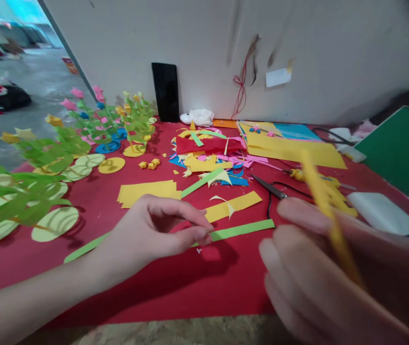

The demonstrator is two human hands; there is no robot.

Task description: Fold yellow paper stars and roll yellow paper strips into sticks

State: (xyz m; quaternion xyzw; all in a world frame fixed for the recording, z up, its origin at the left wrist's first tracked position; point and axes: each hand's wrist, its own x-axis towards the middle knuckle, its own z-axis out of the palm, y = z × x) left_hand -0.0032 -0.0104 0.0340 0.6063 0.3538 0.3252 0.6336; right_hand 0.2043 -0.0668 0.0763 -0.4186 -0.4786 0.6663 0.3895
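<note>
My left hand (154, 223) hovers just above a long light-green paper strip (244, 231) that lies across the red table top. Its thumb and forefinger tips meet in a pinch; whatever is between them, if anything, is too small to see. My right hand (319, 258), at the lower right, is closed around a thin yellow stick (321, 201) like a pencil or pen, blurred and tilted upward. Behind the green strip lies a yellow paper strip (245, 203) with a pale curved scrap on it. Dark-bladed scissors (271, 187) rest just beyond my right hand.
Green paper plants (57, 143) with folded stars on round bases fill the left side. Yellow paper pieces (150, 190), small yellow stars (150, 164) and colourful scraps (208, 158) lie mid-table. A black phone (165, 91) leans on the wall; a green board (402, 148) stands right.
</note>
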